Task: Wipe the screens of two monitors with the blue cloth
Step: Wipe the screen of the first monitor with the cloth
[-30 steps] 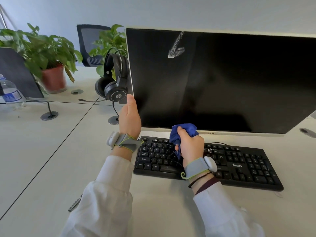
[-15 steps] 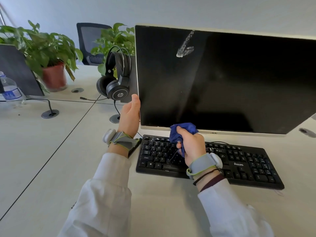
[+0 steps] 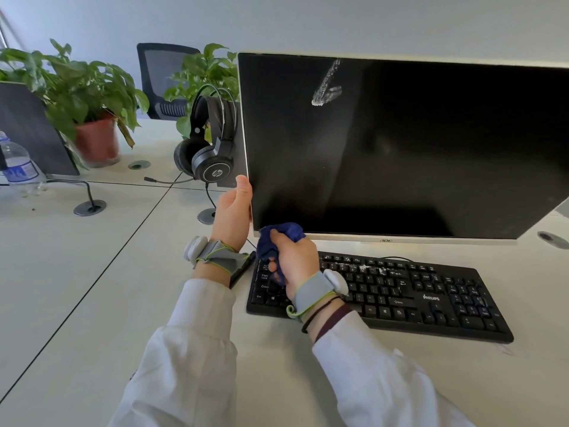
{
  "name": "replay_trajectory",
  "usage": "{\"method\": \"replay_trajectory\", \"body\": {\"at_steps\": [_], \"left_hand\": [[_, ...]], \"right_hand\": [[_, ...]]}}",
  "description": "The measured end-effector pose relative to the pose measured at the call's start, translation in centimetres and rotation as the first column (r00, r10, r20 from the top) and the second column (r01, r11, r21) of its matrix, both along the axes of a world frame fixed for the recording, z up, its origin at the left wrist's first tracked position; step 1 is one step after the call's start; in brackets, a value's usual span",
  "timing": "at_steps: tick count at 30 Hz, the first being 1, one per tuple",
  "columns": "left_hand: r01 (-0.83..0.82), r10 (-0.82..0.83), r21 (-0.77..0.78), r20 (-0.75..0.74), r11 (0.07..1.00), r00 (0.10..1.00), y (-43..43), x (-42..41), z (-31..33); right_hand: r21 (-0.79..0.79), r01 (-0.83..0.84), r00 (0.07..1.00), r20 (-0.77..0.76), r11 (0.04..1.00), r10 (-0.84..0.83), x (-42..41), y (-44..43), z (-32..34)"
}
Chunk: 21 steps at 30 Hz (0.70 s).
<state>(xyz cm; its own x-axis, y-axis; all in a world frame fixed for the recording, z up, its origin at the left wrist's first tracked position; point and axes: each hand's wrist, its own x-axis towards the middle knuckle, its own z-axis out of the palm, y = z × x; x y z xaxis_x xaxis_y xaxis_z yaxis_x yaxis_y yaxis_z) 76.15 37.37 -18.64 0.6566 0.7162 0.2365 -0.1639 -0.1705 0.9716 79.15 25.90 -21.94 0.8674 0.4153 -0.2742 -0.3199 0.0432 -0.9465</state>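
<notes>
Head view: the blue cloth (image 3: 281, 234), dark and crumpled into a wad, sits at the lower-left corner of the monitor (image 3: 400, 149). It is squeezed in the curled fingers of the right hand (image 3: 295, 263), its long axis upright, top toward the screen. The left hand (image 3: 234, 211) clasps the monitor's left edge.

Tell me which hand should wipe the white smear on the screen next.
Right. The right hand grips the blue cloth at the bottom edge of the monitor and can probably lift to the white smear. The left hand holds its left edge.
</notes>
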Motion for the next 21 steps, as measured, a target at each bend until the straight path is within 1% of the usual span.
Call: {"method": "replay_trajectory", "body": {"at_steps": [2,7,9,12,15,17,19,21], "left_hand": [[0.006,-0.007,0.025,0.014,1.000,1.000,-0.1,0.0,0.1],[-0.008,0.010,0.055,-0.032,0.998,0.999,-0.2,0.1,0.1],[-0.019,0.022,0.058,-0.050,0.998,0.998,-0.1,0.2,-0.1],[-0.026,0.027,0.055,-0.021,0.998,0.999,-0.2,0.1,0.2],[-0.084,0.089,0.123,-0.039,0.989,0.995,-0.8,-0.1,0.8],[-0.107,0.111,0.114,-0.034,0.988,0.993,-0.9,-0.2,0.7],[-0.084,0.085,0.079,-0.006,0.993,0.996,-0.8,-0.1,0.5],[-0.066,0.066,0.081,0.007,0.994,0.998,-0.8,-0.1,0.5]], "right_hand": [[0.017,0.024,1.000,-0.002,1.000,-0.024,0.6,-1.6,0.4],[0.030,0.069,0.998,-0.014,0.997,-0.068,1.8,-4.0,0.9],[0.028,0.054,0.998,-0.018,0.998,-0.053,1.5,-3.1,0.8],[-0.002,-0.001,1.000,-0.019,1.000,0.001,0.4,0.2,0.2],[0.004,-0.038,0.998,-0.042,0.999,0.038,-1.0,3.0,-0.1],[0.015,-0.052,0.996,-0.068,0.999,0.053,-1.1,3.4,0.1],[0.008,-0.073,0.992,-0.102,0.997,0.074,-0.8,2.6,0.3],[0.018,-0.042,0.993,-0.105,0.999,0.044,-0.1,1.2,0.4]]}}
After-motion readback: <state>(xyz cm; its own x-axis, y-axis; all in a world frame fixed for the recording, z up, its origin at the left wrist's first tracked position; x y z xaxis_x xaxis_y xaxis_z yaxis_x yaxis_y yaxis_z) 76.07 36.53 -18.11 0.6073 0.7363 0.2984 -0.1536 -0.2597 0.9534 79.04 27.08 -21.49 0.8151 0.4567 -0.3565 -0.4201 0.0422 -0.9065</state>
